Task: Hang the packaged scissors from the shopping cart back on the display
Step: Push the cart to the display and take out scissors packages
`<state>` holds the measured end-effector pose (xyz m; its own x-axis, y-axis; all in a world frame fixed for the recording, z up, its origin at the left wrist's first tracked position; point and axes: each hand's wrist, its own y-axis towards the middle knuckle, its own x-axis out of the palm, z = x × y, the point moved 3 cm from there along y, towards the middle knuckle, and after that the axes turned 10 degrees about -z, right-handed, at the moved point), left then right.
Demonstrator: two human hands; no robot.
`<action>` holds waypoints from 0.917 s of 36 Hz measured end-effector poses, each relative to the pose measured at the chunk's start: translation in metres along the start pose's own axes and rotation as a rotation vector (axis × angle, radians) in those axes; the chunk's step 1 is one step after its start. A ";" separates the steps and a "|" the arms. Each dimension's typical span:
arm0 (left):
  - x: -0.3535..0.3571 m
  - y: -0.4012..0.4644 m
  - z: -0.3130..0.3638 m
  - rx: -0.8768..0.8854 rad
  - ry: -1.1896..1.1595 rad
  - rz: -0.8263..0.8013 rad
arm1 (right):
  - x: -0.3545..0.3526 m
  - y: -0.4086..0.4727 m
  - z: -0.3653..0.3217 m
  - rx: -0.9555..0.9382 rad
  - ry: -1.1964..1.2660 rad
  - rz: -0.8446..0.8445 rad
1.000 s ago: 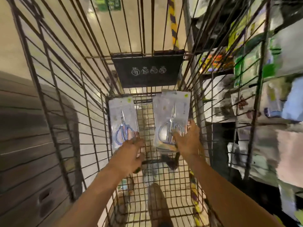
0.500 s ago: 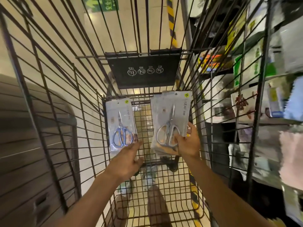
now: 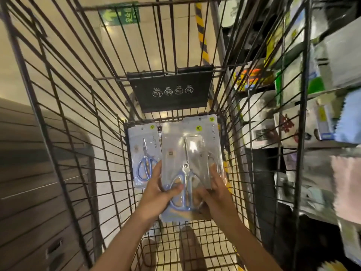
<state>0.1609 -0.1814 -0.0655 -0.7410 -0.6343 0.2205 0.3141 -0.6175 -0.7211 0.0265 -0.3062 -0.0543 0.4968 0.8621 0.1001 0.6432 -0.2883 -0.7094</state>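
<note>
Head view: inside the black wire-grid shopping cart (image 3: 82,145), both hands grip one flat, glossy clear-plastic scissors pack (image 3: 187,163) at its lower end. The left hand (image 3: 156,194) has its thumb curled over the blue handles; the right hand (image 3: 213,192) clasps the opposite edge. Another pack seems stacked behind it. A second blue-handled pack (image 3: 143,153) lies on the cart floor, left.

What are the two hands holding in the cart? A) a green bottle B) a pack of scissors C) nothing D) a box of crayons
B: the left hand and right hand grip the scissors pack from both sides inside the cart.
</note>
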 end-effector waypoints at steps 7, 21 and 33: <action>-0.022 -0.008 -0.008 0.011 -0.136 0.169 | -0.010 0.028 0.015 0.050 -0.092 0.069; -0.038 -0.009 0.007 0.106 0.009 0.223 | -0.030 0.108 0.030 0.035 -0.497 0.480; -0.038 -0.005 0.004 0.146 0.174 0.262 | -0.037 0.096 0.035 -0.060 -0.202 0.456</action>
<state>0.1896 -0.1561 -0.0670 -0.7102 -0.6989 -0.0840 0.5793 -0.5125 -0.6338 0.0499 -0.3512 -0.1505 0.6161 0.7045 -0.3522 0.4219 -0.6727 -0.6078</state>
